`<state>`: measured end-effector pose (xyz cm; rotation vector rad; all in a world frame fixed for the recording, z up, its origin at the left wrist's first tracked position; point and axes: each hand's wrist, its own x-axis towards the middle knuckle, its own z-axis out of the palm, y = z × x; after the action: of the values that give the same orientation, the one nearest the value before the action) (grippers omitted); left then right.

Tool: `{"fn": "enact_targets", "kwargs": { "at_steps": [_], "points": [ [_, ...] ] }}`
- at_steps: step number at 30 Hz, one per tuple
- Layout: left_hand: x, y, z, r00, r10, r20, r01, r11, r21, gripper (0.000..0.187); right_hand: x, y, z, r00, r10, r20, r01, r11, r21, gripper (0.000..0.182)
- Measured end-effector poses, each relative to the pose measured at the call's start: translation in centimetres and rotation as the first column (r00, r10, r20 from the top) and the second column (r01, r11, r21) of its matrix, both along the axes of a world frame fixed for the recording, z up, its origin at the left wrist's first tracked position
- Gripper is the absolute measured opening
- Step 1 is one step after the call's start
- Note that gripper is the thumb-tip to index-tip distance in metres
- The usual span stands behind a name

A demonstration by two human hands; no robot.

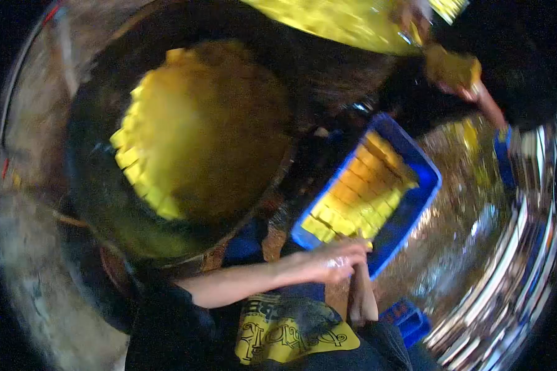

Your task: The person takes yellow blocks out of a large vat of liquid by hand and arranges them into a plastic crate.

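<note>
My left hand (340, 262) reaches across from the left to the near end of a blue plastic crate (428, 179). Its fingers are closed and blurred, and what they hold, if anything, does not show clearly. My right hand (360, 272) comes up from below and meets it, with its fingers mostly hidden behind the left. A small yellow bit (369, 245) shows at the fingertips. Inside the crate, yellow tofu-like blocks (362, 188) lie in tight rows, brighter near me and more orange toward the far end.
At left stands a large dark round vat (96, 191) with a heap of yellow blocks (151, 161). More yellow blocks fill a container (334, 21) at the top, beside another person's hand (467, 89). A small blue crate (408, 321) sits lower right, near stacked pale slats (501, 278). The floor looks wet.
</note>
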<state>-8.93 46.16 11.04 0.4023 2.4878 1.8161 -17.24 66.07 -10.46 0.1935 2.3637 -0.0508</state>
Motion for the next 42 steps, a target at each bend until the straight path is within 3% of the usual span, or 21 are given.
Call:
{"fn": "enact_targets", "kwargs": {
  "at_steps": [1,2,4,5,6,8,11,12,15,16,19,21,24,26,27,30,32,34,36,39,42],
  "points": [
    [1.0,-1.8,4.0,0.999,0.000,0.052,-0.003,0.999,0.049,0.036,-0.7,-1.9,2.2,1.000,-0.005,-0.017,0.007,0.995,0.100,0.101],
    [2.0,-3.9,7.5,0.999,0.053,0.013,-0.054,0.991,0.126,0.034,-1.7,-4.6,9.0,0.997,0.045,-0.064,-0.049,0.997,-0.058,0.099],
    [4.0,-11.4,13.9,0.986,0.166,0.014,-0.164,0.958,0.235,0.027,-2.7,-8.3,15.6,0.828,0.168,-0.535,-0.406,0.838,-0.365,0.068],
    [5.1,-15.0,14.1,0.926,0.347,-0.148,-0.338,0.937,0.085,0.020,-3.0,-11.9,20.9,0.800,0.049,-0.598,-0.470,0.671,-0.574,0.048],
    [6.0,-19.1,14.9,0.897,0.438,-0.049,-0.437,0.899,0.032,0.014,-1.5,-17.7,28.2,0.891,-0.157,-0.426,-0.298,0.507,-0.809,0.037],
    [9.2,-25.8,12.2,0.845,0.526,-0.095,-0.523,0.778,-0.349,0.020,0.9,-25.3,36.1,0.911,-0.049,-0.409,-0.386,0.247,-0.889,0.027],
    [16.1,-32.4,0.6,0.787,0.474,0.394,-0.100,0.728,-0.678,0.028,3.2,-36.3,38.6,0.478,0.634,-0.608,-0.738,-0.085,-0.670,0.036],
    [18.0,-33.5,0.2,0.838,0.302,0.454,0.100,0.733,-0.673,0.027,4.5,-39.8,36.1,0.309,0.685,-0.660,-0.806,-0.179,-0.564,0.034],
    [21.3,-32.6,-6.7,0.704,0.170,0.689,0.561,0.461,-0.688,0.019,8.8,-47.4,29.0,-0.133,0.938,-0.319,-0.930,-0.229,-0.286,0.031],
    [24.2,-32.3,-11.2,0.675,0.260,0.691,0.483,0.552,-0.679,0.027,9.7,-48.8,25.1,-0.239,0.924,-0.297,-0.926,-0.309,-0.217,0.032],
    [22.2,-32.1,-5.3,0.504,0.231,0.832,0.666,0.510,-0.545,0.032,11.7,-51.0,19.8,-0.271,0.935,-0.227,-0.918,-0.322,-0.231,0.032],
    [20.9,-32.8,-3.0,0.441,0.242,0.864,0.691,0.522,-0.500,0.036,13.4,-50.8,16.9,-0.313,0.870,-0.382,-0.929,-0.364,-0.069,0.029],
    [20.8,-34.8,-3.9,0.462,0.292,0.838,0.552,0.645,-0.529,0.036,13.5,-49.5,9.3,-0.319,0.863,-0.391,-0.903,-0.402,-0.153,0.028],
    [20.8,-37.6,-4.7,0.545,0.250,0.800,0.250,0.862,-0.440,0.030,12.7,-49.8,10.1,-0.337,0.884,-0.323,-0.881,-0.417,-0.223,0.027],
    [21.0,-38.3,-5.0,0.540,0.260,0.800,0.233,0.868,-0.439,0.030,12.2,-50.0,11.6,-0.368,0.872,-0.321,-0.867,-0.447,-0.220,0.026],
    [20.6,-41.2,-6.0,0.620,0.611,0.492,-0.344,0.775,-0.529,0.026,9.8,-51.2,6.9,-0.317,0.892,-0.323,-0.835,-0.424,-0.350,0.027],
    [18.8,-43.3,-6.8,0.724,0.464,0.509,0.106,0.655,-0.748,0.042,7.4,-52.3,7.6,-0.231,0.926,-0.300,-0.806,-0.354,-0.474,0.029],
    [17.9,-44.0,-4.9,0.709,0.513,0.484,0.058,0.642,-0.765,0.033,5.2,-55.9,16.5,0.004,0.998,-0.063,-0.652,-0.045,-0.757,0.036],
    [18.4,-44.3,-7.7,0.688,0.561,0.460,0.012,0.625,-0.781,0.028,2.1,-58.6,17.6,0.039,0.999,-0.027,-0.626,0.003,-0.780,0.040],
    [19.5,-44.1,-16.5,0.850,0.519,0.094,-0.030,0.225,-0.974,0.027,-1.5,-62.5,15.1,0.155,0.978,-0.140,-0.685,0.005,-0.728,0.049],
    [17.1,-45.0,-11.4,0.741,0.468,0.481,0.329,0.372,-0.868,0.030,-2.6,-66.3,10.3,0.219,0.920,-0.325,-0.750,-0.054,-0.659,0.058]
  ]
}}
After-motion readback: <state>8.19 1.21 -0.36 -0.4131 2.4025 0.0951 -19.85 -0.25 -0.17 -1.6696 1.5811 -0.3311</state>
